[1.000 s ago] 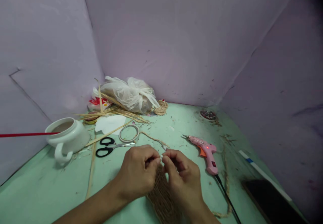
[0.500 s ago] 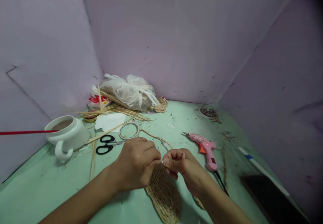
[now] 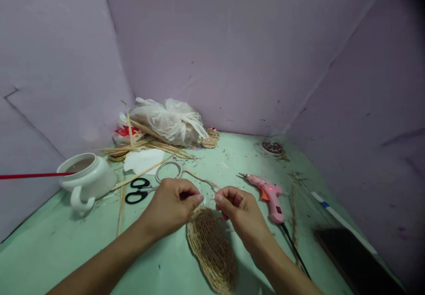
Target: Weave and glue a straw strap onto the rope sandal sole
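A sole-shaped piece of coiled, braided fibre (image 3: 212, 250) lies on the green table below my hands. My left hand (image 3: 175, 204) is just above its far end, thumb and fingers pinched together. A tiny pale bit shows at those fingertips, too small to name. To the right, my right hand (image 3: 237, 208) is also pinched, with another small whitish bit at the tips that I cannot make out. A gap separates the two hands. Beyond them runs a thin twisted cord (image 3: 201, 177), its near end hidden by my right hand.
Black-handled scissors (image 3: 137, 191) and a tape roll (image 3: 168, 171) lie left. A white pot (image 3: 96, 182) holds a red stick (image 3: 33, 176). At the right are a pink glue gun (image 3: 270, 193) and a dark flat object (image 3: 352, 255). A plastic bag (image 3: 169, 120) sits behind.
My hands have drawn apart, the left one moving left. More of the fibre sole's far end now shows between and below them.
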Demonstrator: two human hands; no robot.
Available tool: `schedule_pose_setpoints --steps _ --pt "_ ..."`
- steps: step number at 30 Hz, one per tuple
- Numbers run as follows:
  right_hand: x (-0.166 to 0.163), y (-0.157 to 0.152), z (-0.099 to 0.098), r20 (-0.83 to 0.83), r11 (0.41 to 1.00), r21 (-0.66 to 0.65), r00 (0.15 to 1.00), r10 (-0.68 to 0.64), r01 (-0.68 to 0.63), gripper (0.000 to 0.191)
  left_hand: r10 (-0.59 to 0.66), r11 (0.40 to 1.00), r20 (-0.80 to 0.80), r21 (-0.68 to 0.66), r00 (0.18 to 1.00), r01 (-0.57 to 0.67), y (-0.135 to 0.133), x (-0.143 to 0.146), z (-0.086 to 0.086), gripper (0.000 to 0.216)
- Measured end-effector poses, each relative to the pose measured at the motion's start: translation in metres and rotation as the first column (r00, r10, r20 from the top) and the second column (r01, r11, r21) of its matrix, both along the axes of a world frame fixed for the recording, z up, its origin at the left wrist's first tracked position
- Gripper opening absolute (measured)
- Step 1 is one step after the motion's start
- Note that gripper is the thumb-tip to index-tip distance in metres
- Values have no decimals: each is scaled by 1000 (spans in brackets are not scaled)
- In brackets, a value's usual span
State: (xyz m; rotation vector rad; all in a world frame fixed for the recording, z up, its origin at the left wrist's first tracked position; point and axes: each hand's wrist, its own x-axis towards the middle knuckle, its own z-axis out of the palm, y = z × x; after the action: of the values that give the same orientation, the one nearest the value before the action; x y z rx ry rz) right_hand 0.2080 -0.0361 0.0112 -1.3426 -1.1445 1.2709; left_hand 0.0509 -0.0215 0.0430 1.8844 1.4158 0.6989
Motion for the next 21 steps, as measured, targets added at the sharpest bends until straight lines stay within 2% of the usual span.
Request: schedule_pose_setpoints --steps 2,3,5,8,15,18,21 --pt "-2 -3 -2 118 994 93 991 -63 52 17 24 971 117 -239 993 5 -3 4 2 21" --pt "-3 -5 -3 174 988 145 981 -84 59 16 49 950 167 -311 985 6 -4 6 2 20" --pt "-5 -9 -4 254 973 226 962 -103 44 16 111 931 237 -364 965 -18 -5 10 -1 15" --pt "-7 -11 -5 266 972 232 960 -88 25 17 146 949 294 -313 945 -50 -4 14 -7 13" --pt "-8 -8 -2 110 996 91 994 2 -12 17 45 977 250 -215 967 10 -4 12 -5 6" --pt "-5 -6 1 3 996 -6 996 85 -85 17 -36 997 141 -61 989 45 -6 10 -6 9" --pt "-2 -3 3 -64 985 -82 987 146 -151 17 -124 987 48 111 991 118 -8 9 -10 12"
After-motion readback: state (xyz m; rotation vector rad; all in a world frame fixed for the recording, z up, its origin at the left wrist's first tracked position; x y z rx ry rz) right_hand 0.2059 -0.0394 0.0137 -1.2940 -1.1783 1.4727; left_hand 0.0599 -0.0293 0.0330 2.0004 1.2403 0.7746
